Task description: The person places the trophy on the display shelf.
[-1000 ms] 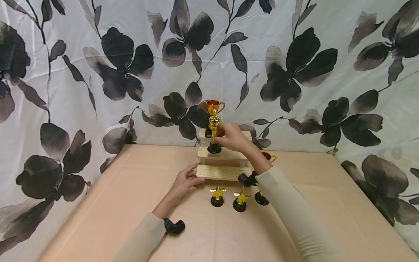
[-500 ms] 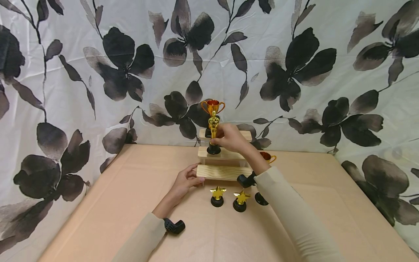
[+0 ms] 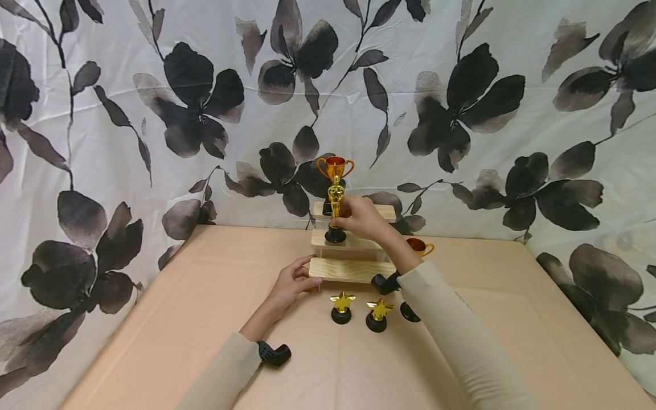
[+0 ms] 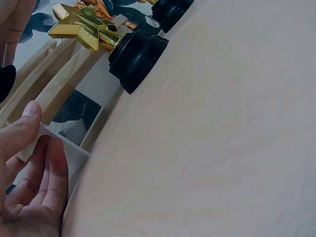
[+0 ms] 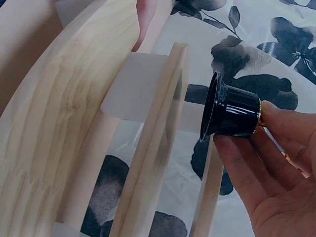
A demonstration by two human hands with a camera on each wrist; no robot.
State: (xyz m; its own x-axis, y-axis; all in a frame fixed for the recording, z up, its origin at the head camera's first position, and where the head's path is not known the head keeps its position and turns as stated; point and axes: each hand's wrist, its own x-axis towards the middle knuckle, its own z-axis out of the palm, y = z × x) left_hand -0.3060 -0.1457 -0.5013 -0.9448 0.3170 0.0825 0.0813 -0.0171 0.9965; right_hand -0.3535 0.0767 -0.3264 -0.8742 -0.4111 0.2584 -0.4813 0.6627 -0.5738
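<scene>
The golden figure-shaped statuette with a black round base (image 3: 335, 196) is upright over the left part of the middle tier (image 3: 361, 241) of a pale wooden three-tier stand (image 3: 353, 270). Your right hand (image 3: 361, 216) pinches its slim lower part just above the base, probably so that the underside stays free to meet the wood. In the right wrist view a gap seems to show between the base and that plank; I cannot tell whether they touch anywhere.

Your left hand (image 3: 292, 283) grips the left end of the lowest tier, thumb along the plank and fingers by the white end support (image 4: 64, 140), likely to steady the stand while you work above it.

Behind the statuette, an orange-gold two-handled cup trophy (image 3: 335, 165) occupies the top tier (image 3: 384, 212). In front of the stand, two gold star trophies with black bases (image 3: 341, 310) (image 3: 378, 318) wait side by side on the peach tablecloth (image 3: 205, 285), within easy reach. Your right arm partly hides another orange-gold cup (image 3: 418, 245) and a black base (image 3: 409, 312).
</scene>
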